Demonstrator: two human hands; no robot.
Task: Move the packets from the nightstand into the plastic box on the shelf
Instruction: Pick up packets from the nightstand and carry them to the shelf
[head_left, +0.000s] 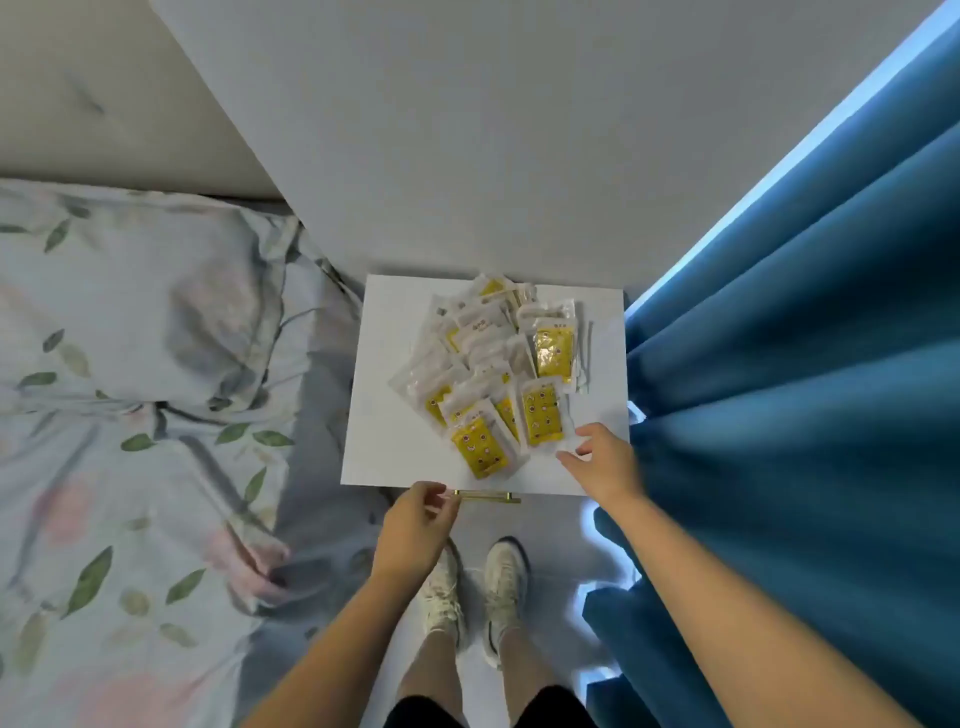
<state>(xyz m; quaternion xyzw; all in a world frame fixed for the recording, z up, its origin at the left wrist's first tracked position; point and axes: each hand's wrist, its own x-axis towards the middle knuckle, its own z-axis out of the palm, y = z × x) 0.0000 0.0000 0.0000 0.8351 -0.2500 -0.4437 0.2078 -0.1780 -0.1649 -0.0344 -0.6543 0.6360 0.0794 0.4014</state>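
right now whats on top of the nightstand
A loose overlapping pile of yellow-and-white packets covers much of the white nightstand top. The right hand reaches its near edge. Anything beneath the pile is hidden.

Bare forearms, no sleeves — left hand (415, 525) & right hand (605, 460) ungloved; black shorts (488, 709), whitish lace-up sneakers (501, 587) just below nightstand (374, 452).

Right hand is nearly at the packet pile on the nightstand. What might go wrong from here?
The packets lie in a loose, overlapping heap, so a grab by the right hand may slide the slick ones apart or take only a few. Some lie near the right edge of the nightstand, beside the blue curtain, and could drop there. The plastic box is out of view.
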